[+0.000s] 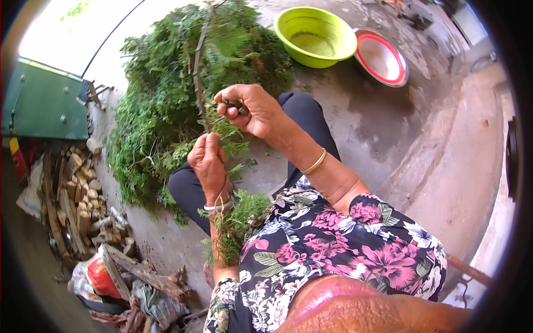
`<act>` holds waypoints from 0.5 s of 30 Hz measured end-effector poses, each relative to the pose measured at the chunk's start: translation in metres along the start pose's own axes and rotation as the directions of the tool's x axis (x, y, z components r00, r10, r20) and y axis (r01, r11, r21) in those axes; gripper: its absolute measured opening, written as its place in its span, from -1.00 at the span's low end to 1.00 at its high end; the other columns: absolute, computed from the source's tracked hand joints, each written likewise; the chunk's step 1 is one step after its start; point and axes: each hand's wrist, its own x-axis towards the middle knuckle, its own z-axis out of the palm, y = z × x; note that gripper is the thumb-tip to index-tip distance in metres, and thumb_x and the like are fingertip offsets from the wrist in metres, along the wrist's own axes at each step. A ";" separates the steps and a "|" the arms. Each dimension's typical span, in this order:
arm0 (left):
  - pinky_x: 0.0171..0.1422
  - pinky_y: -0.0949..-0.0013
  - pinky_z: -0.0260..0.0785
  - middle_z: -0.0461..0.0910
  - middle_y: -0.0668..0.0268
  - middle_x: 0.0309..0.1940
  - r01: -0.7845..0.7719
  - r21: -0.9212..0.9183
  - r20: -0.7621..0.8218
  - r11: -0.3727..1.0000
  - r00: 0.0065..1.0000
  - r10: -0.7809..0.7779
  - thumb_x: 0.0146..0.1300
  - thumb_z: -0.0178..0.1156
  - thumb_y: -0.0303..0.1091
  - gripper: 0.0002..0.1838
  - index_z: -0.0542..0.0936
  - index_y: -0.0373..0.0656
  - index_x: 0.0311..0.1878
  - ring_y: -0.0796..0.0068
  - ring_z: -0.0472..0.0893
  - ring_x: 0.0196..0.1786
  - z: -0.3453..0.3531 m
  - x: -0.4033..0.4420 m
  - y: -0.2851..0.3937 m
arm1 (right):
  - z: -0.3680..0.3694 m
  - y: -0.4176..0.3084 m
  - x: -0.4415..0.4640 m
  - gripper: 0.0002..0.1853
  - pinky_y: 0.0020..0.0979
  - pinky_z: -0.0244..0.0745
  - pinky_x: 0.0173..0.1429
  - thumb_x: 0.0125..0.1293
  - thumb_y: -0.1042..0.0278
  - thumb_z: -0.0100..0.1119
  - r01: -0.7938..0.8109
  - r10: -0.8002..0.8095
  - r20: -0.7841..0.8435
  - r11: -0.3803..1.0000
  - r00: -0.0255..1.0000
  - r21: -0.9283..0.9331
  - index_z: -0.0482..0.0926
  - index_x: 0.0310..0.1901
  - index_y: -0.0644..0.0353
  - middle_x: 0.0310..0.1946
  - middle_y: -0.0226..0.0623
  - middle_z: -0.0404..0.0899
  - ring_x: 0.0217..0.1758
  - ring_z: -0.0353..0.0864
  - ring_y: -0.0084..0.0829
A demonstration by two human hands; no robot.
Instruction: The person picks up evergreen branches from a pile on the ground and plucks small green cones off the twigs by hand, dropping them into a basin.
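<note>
The loose sprig [247, 210] below my left wrist [215, 192] could drop if that arm tilts, and the bare stem [198, 69] could swing should my pinch slacken. My left hand [208, 166] nips its lower end, thumb against fingers; my right hand [260, 114] curls nearly closed around something dark green [243, 110], partly hidden. Beyond, the leafy pile [147, 100] sits on the concrete floor [361, 133].
</note>
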 end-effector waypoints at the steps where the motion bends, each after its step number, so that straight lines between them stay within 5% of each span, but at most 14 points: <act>1: -0.67 0.61 -0.04 0.29 0.50 -0.74 -0.007 -0.006 0.010 1.000 1.000 0.007 0.29 0.10 -0.40 -0.84 0.54 -0.24 -0.40 0.75 0.20 -0.73 -0.006 0.002 -0.006 | -0.014 0.000 0.003 -0.80 -0.72 0.17 -0.64 0.15 0.44 0.03 -0.044 0.043 0.009 0.997 0.999 0.070 0.47 -0.21 0.35 -0.46 -0.26 0.46 -0.55 0.34 -0.65; 4: -0.66 0.62 -0.04 0.30 0.52 -0.74 -0.005 0.003 0.016 1.000 1.000 0.005 0.31 0.09 -0.39 -0.83 0.54 -0.23 -0.39 0.77 0.20 -0.72 -0.011 0.002 -0.009 | -0.068 -0.027 0.019 -0.71 -0.70 0.20 -0.63 0.13 0.47 -0.04 -0.142 0.145 0.014 0.937 0.989 0.319 0.39 -0.10 0.40 -0.37 -0.19 0.45 -0.54 0.34 -0.59; 6: -0.65 0.62 -0.04 0.31 0.53 -0.73 0.002 0.021 -0.032 1.000 0.999 -0.002 0.33 0.07 -0.39 -0.82 0.53 -0.23 -0.40 0.79 0.19 -0.71 -0.019 -0.002 -0.006 | -0.131 -0.085 0.050 -0.57 -0.64 0.36 -0.54 0.09 0.49 -0.09 -0.429 0.251 0.374 0.728 0.893 0.534 0.25 0.04 0.47 -0.21 -0.03 0.39 -0.45 0.38 -0.47; 7: -0.65 0.62 -0.03 0.31 0.53 -0.73 0.004 0.026 -0.017 1.000 1.000 -0.003 0.33 0.07 -0.39 -0.81 0.53 -0.24 -0.39 0.78 0.19 -0.71 -0.020 -0.002 -0.005 | -0.121 -0.115 0.047 -0.51 -0.30 0.53 -0.28 0.16 0.33 -0.07 0.053 -0.050 -0.019 0.865 0.999 0.499 0.14 0.08 0.41 -0.11 0.14 0.33 -0.26 0.40 -0.26; 8: -0.65 0.62 -0.03 0.31 0.53 -0.73 0.003 0.029 0.002 1.000 1.000 -0.004 0.33 0.07 -0.38 -0.81 0.53 -0.24 -0.39 0.78 0.20 -0.71 -0.021 -0.003 -0.003 | -0.129 -0.141 0.050 -0.33 0.19 0.34 0.07 0.18 0.22 0.04 0.407 -0.437 0.067 0.875 0.897 0.262 0.01 0.21 0.39 0.12 0.26 0.15 0.05 0.29 0.08; 10: -0.65 0.62 -0.04 0.31 0.53 -0.73 -0.031 0.045 -0.025 0.999 0.999 0.032 0.34 0.06 -0.39 -0.82 0.54 -0.25 -0.37 0.78 0.20 -0.70 -0.022 -0.005 0.000 | -0.137 -0.209 0.042 -0.18 0.42 0.02 0.20 0.18 0.15 0.13 0.430 -0.412 -0.126 0.847 0.903 0.312 -0.11 0.31 0.37 0.26 0.26 0.01 0.22 0.12 0.26; 12: -0.65 0.62 -0.05 0.31 0.53 -0.73 -0.035 0.070 -0.029 0.997 0.999 0.037 0.34 0.06 -0.39 -0.81 0.54 -0.26 -0.37 0.79 0.20 -0.70 -0.022 -0.007 0.005 | -0.135 -0.230 0.030 -0.13 0.36 0.16 0.18 0.21 0.23 0.14 0.612 -0.608 -0.290 0.786 0.739 -0.090 -0.22 0.35 0.35 0.35 0.23 -0.19 0.28 0.07 0.27; 13: -0.65 0.62 -0.06 0.29 0.54 -0.74 -0.078 0.116 -0.027 0.990 0.996 0.081 0.34 0.06 -0.40 -0.81 0.54 -0.26 -0.37 0.80 0.19 -0.70 -0.022 -0.007 0.006 | -0.129 -0.228 0.034 -0.13 0.36 0.16 0.18 0.21 0.23 0.14 0.611 -0.608 -0.277 0.787 0.744 -0.089 -0.22 0.35 0.35 0.35 0.23 -0.19 0.28 0.07 0.27; 15: -0.65 0.62 -0.06 0.29 0.54 -0.74 -0.074 0.119 -0.037 0.990 0.996 0.079 0.34 0.06 -0.40 -0.81 0.54 -0.26 -0.38 0.80 0.19 -0.70 -0.021 -0.009 0.010 | -0.123 -0.210 0.031 -0.39 0.06 0.42 0.12 0.23 0.39 0.12 0.563 -0.523 -0.365 0.826 0.770 0.003 0.11 0.24 0.44 0.23 0.24 0.15 0.15 0.34 0.08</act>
